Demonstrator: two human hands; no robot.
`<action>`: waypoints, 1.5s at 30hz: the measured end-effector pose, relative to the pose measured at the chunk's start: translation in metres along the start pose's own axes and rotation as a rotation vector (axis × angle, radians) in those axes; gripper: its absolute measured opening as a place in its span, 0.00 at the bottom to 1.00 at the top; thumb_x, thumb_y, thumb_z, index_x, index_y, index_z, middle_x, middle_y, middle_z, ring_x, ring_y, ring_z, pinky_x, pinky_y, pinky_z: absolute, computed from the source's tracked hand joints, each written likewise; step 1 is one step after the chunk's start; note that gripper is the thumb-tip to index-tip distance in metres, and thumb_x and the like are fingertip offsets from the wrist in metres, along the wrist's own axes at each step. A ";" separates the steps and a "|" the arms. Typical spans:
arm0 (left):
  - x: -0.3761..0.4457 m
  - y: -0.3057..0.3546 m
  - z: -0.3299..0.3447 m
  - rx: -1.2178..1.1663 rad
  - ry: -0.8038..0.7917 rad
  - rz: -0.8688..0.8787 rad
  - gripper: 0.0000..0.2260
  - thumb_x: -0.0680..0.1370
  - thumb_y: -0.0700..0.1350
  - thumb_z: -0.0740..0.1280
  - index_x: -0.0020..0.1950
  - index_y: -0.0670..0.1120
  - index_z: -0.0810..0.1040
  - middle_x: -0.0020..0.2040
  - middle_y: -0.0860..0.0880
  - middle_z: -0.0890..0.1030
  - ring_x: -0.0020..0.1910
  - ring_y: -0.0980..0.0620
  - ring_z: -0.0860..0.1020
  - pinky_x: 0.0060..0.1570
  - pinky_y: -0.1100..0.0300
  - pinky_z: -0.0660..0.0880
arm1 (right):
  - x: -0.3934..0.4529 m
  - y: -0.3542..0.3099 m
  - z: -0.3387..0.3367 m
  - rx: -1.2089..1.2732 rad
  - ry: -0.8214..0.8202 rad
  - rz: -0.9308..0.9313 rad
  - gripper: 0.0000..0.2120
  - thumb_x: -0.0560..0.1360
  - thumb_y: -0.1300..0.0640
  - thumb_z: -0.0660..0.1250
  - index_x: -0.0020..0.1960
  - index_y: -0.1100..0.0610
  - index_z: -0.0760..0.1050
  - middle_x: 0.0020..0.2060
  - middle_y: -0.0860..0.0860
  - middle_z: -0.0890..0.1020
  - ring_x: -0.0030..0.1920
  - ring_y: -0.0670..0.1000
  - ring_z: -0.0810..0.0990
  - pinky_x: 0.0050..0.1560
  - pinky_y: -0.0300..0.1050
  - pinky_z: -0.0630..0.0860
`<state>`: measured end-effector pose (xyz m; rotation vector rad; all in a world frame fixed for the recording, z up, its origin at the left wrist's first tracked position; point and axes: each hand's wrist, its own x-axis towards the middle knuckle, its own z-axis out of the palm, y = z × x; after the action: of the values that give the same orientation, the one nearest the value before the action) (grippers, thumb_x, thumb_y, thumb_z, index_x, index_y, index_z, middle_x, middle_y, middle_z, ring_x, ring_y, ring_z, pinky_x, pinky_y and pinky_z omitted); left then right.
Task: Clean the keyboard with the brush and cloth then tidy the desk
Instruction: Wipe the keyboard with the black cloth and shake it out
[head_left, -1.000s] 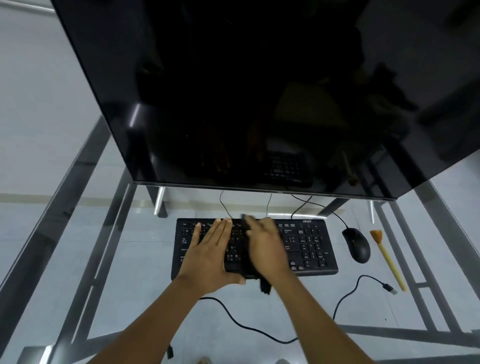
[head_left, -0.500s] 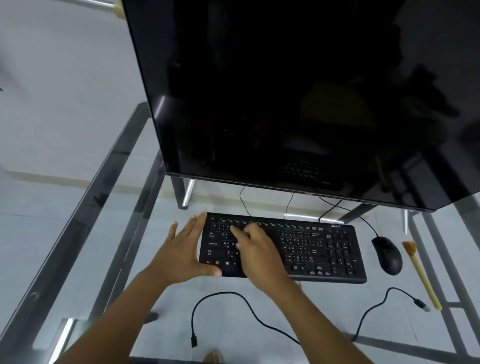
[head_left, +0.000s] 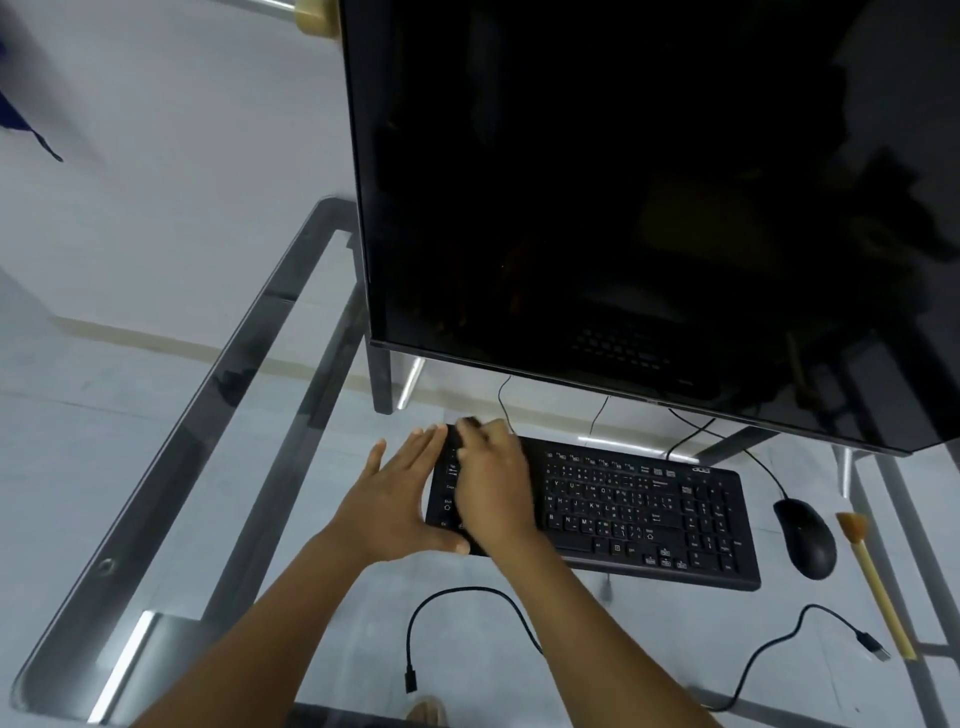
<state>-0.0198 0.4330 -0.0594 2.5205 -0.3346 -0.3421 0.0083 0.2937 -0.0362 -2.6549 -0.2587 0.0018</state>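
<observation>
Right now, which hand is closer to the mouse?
The right hand. It rests on the keyboard's left part, with the mouse beyond the keyboard's right end. The left hand sits farther away, at the keyboard's left edge.

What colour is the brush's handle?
Pale yellow, with orange-brown bristles. The brush shows in the head view, right of the mouse.

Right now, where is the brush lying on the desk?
In the head view, the brush lies untouched on the glass desk at the far right, just right of the mouse, bristles pointing away from the person.
</observation>
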 end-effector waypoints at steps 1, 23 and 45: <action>0.000 -0.001 0.001 0.006 0.008 0.008 0.58 0.60 0.75 0.66 0.78 0.51 0.39 0.75 0.61 0.41 0.75 0.61 0.39 0.75 0.47 0.38 | -0.009 -0.006 0.003 -0.029 -0.069 -0.097 0.18 0.75 0.66 0.61 0.64 0.58 0.72 0.54 0.58 0.75 0.53 0.58 0.74 0.52 0.51 0.75; 0.001 -0.004 -0.003 0.049 -0.048 0.017 0.62 0.57 0.79 0.64 0.77 0.52 0.35 0.76 0.59 0.40 0.75 0.59 0.37 0.72 0.53 0.34 | -0.038 0.048 -0.026 0.031 -0.207 -0.323 0.14 0.78 0.52 0.54 0.60 0.46 0.73 0.49 0.49 0.73 0.48 0.52 0.72 0.45 0.40 0.66; 0.001 0.004 -0.007 0.066 -0.051 -0.041 0.61 0.59 0.73 0.70 0.78 0.50 0.39 0.79 0.54 0.46 0.74 0.60 0.39 0.73 0.51 0.36 | -0.015 0.009 -0.024 0.155 -0.034 0.110 0.17 0.74 0.40 0.65 0.40 0.53 0.69 0.36 0.51 0.74 0.34 0.49 0.72 0.32 0.45 0.70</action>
<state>-0.0173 0.4328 -0.0513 2.5899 -0.3195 -0.4180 -0.0034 0.2722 -0.0201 -2.5128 -0.1186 0.0989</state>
